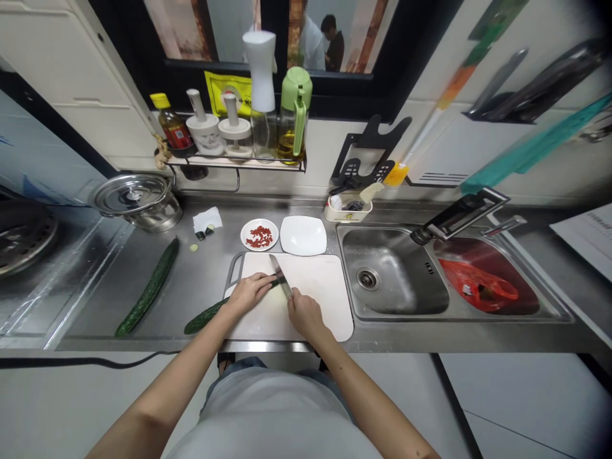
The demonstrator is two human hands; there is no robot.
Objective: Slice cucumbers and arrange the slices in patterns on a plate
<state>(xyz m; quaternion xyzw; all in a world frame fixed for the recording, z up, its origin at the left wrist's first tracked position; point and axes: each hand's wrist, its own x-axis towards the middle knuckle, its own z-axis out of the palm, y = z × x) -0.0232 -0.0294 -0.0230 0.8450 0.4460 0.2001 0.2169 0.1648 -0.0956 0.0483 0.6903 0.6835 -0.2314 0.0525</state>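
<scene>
Right around the middle of the frame, the left hand (251, 290) has its fingers together, curled over a cucumber (205, 317) and pinning it to the cutting board (329, 309), with one end sticking out past the board's left edge. The right hand (305, 312) is wrapped round the knife (279, 271), blade angled across the cucumber's far tip; can't tell if it's bitten in. Looks like the slicing step to me, and pretty early on. Next move calls for a steady hold and tucked fingertips, they're awfully near that edge. A second cucumber (149, 290) lies whole on the counter (210, 274), left side of the frame. Beyond the board, upper middle, there's a round plate (245, 234) of red bits (260, 237) beside a squarish white plate (303, 236), then a bottle rack (268, 164) higher up.
</scene>
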